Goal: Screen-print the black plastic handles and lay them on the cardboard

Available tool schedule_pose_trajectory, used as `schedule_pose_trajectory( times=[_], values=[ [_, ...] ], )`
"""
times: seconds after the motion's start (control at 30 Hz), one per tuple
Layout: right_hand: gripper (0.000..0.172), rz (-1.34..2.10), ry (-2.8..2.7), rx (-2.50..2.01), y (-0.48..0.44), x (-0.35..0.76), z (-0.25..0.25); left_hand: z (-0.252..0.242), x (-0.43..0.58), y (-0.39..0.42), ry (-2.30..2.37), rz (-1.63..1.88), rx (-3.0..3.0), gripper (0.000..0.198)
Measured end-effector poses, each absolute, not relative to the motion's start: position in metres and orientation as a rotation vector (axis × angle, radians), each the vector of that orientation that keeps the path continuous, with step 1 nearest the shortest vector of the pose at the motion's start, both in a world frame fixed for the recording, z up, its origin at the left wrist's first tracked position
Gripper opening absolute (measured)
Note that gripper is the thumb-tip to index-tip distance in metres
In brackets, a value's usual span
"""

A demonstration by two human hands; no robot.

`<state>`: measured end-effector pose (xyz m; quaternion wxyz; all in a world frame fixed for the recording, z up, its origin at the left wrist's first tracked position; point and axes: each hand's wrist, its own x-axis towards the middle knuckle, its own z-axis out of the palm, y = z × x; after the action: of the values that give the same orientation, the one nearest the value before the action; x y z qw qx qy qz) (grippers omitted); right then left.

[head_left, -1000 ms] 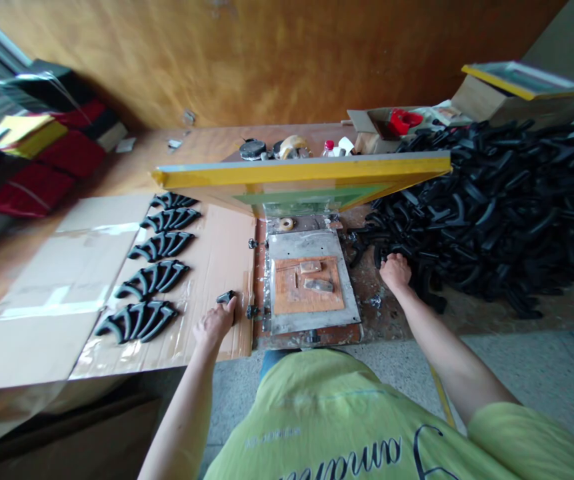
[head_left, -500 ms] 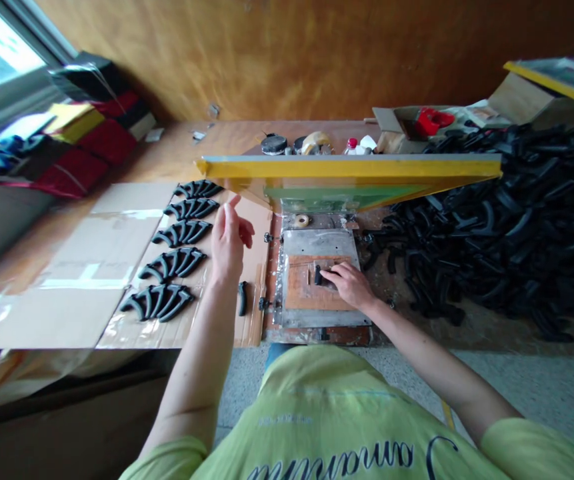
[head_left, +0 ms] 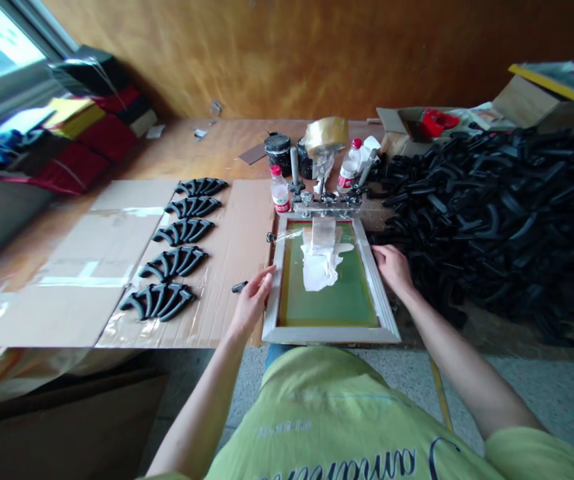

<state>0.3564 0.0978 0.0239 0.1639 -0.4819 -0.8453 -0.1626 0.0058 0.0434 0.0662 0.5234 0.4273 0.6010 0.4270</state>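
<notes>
A screen printing frame [head_left: 389, 320] with silver edges and green mesh lies lowered flat in front of me. White ink [head_left: 319, 270] is smeared on the mesh, below a pale flat blade, perhaps a squeegee [head_left: 323, 233]. My left hand [head_left: 254, 297] is closed at the frame's left edge, fingertips on it. At the right edge, my right hand [head_left: 393, 268] grips with bent fingers. A single black curved plastic piece [head_left: 239, 287] lies beside my left hand, partly covered by it. The base plate under the frame is hidden.
Rows of black curved pieces [head_left: 159, 302] lie on cardboard [head_left: 71, 273] at left. A large heap of the same pieces [head_left: 497, 213] fills the right. Behind the frame stand a metal clamp [head_left: 324, 205], red-capped bottles [head_left: 280, 193], ink tubs [head_left: 277, 155] and a tape roll [head_left: 327, 135].
The raised screen frame has swung down flat over the base plate. My right hand has left the black piece there for the frame's right edge; my left hand has come down to its left edge.
</notes>
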Motion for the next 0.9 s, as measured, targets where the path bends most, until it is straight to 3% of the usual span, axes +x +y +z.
schedule_pose_trajectory(
  times=[0.1, 0.17, 0.23, 0.4, 0.53, 0.67, 0.8, 0.9],
  values=[
    [0.03, -0.277, -2.119, -1.543, 0.124, 0.345, 0.046, 0.016, 0.006, 0.031, 1.468, 0.96, 0.99, 0.076],
    [0.048, -0.13, -2.126, -1.501, 0.14, 0.318, 0.059, -0.007, 0.007, 0.031, 1.499, 0.953, 1.02, 0.081],
    [0.05, -0.018, -2.291, -1.443, 0.15, 0.287, 0.066, -0.019, 0.007, 0.033, 1.538, 0.934, 1.064, 0.077],
    [0.006, 0.185, -2.656, -1.475, 0.13, 0.252, 0.056, -0.023, 0.003, 0.037, 1.625, 0.837, 1.143, 0.065],
    [0.021, 0.119, -2.839, -1.189, 0.089, 0.267, 0.048, -0.025, 0.001, 0.036, 1.638, 0.83, 1.148, 0.061],
    [0.017, 0.215, -2.928, -0.906, 0.084, 0.282, 0.056, -0.028, 0.002, 0.036, 1.621, 0.847, 1.128, 0.06],
    [0.011, 0.219, -2.817, -1.036, 0.099, 0.277, 0.055, -0.026, 0.002, 0.036, 1.602, 0.871, 1.097, 0.062],
    [0.024, 0.077, -2.711, -1.089, 0.087, 0.272, 0.039, -0.023, 0.003, 0.035, 1.573, 0.899, 1.055, 0.066]
  ],
)
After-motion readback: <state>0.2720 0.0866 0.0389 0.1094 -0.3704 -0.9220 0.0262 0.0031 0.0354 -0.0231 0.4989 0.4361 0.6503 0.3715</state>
